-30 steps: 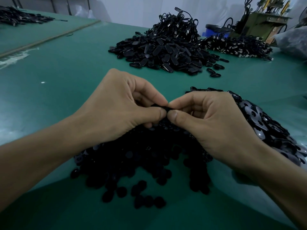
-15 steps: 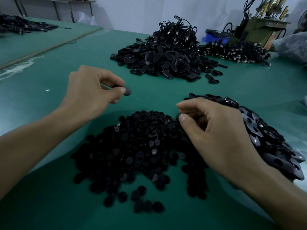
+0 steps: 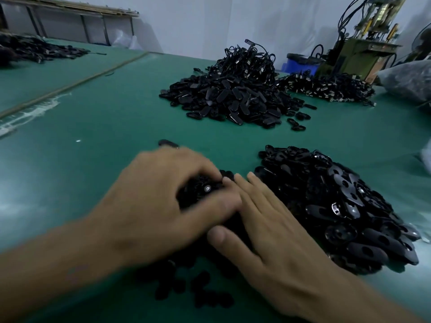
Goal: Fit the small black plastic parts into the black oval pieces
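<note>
A: Green work mat [image 3: 93,108]. Small round parts [image 3: 200,190] under curled left hand [image 3: 149,206]; right hand [image 3: 275,229] flat, grasping nothing. Left's grip unclear, blurred.

B: Oval pieces [image 3: 338,206] just right. Probably light, stiff, slick; pinch edges.

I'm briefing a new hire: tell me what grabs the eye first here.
Both hands meet at the centre: the left hand and right hand press over a heap of small black parts. Right of them lies a pile of oval pieces; a bigger black pile sits farther back on the green table.
</note>
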`<state>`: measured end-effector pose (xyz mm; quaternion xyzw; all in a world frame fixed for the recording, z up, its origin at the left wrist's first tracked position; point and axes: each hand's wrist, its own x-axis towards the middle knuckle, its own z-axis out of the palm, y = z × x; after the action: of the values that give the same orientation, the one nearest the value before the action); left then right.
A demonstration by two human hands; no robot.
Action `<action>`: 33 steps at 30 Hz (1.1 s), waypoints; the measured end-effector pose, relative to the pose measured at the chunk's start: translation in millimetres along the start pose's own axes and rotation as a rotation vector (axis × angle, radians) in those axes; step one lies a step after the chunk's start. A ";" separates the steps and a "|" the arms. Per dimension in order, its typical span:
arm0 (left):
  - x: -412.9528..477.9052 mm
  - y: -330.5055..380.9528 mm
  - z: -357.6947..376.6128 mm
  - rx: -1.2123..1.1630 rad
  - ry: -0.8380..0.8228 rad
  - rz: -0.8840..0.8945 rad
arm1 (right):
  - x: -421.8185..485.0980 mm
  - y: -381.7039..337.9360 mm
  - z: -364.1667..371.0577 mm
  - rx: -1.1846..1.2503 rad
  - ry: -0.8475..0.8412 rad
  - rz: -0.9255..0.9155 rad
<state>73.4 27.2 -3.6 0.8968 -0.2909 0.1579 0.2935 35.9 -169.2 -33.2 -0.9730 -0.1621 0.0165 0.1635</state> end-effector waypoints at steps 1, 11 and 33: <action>-14.2 7.5 1.6 0.020 -0.050 0.065 | 1.5 0.5 0.2 0.004 0.008 0.002; -26.9 3.6 33.1 0.276 -0.389 -0.171 | 12.8 2.0 6.0 0.027 0.072 0.083; 14.5 -32.2 30.7 0.385 -0.132 -0.072 | 52.1 6.6 4.3 -0.039 0.186 0.033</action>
<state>107.9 23.2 -34.9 0.9545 -0.2418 0.1409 0.1026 86.9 -157.0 -38.3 -0.9759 -0.1304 -0.0742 0.1587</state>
